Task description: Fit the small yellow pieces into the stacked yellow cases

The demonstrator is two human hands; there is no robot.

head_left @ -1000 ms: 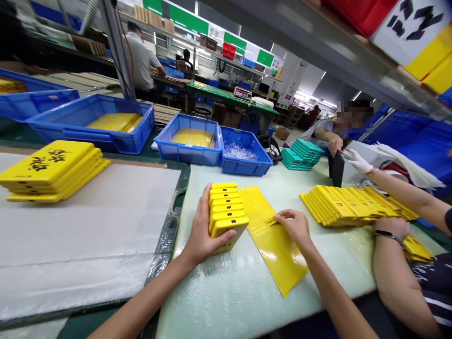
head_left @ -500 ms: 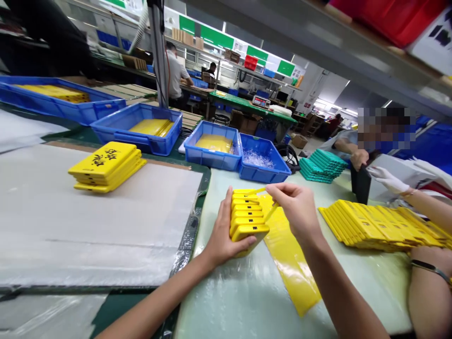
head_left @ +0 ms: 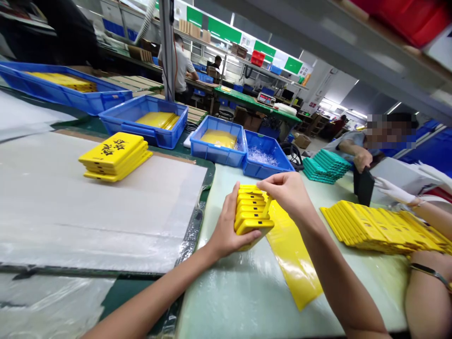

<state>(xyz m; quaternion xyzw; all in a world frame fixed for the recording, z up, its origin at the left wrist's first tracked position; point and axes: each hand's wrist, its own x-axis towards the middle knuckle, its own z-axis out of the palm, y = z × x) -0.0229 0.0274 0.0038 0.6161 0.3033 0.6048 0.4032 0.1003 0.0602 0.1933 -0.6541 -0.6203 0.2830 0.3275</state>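
My left hand (head_left: 225,233) is wrapped round a stack of several yellow power banks (head_left: 252,227), their ends with small dark ports facing me. The thumb presses the near side and the fingers lie along the left. At the stack's upper right, my right hand (head_left: 288,194) pinches a thin yellow strip (head_left: 267,207) between thumb and fingertips. One length of that strip hangs down against the power banks. Where its far end attaches is hidden. Under and right of the stack, a glossy yellow sheet (head_left: 293,256) lies on the pale table covering (head_left: 219,292).
To the left stands a stack of yellow power banks with black lettering (head_left: 115,155). Blue bins (head_left: 143,127) line the back, one holding clear scraps (head_left: 261,157). Rows of yellow power banks (head_left: 374,226), teal ones (head_left: 326,165) and a co-worker's forearm (head_left: 425,292) are at right.
My right hand has moved slightly left and closer to the stack's top, drawing the strip in with it. My left hand keeps its hold. The whole view has shifted a little.
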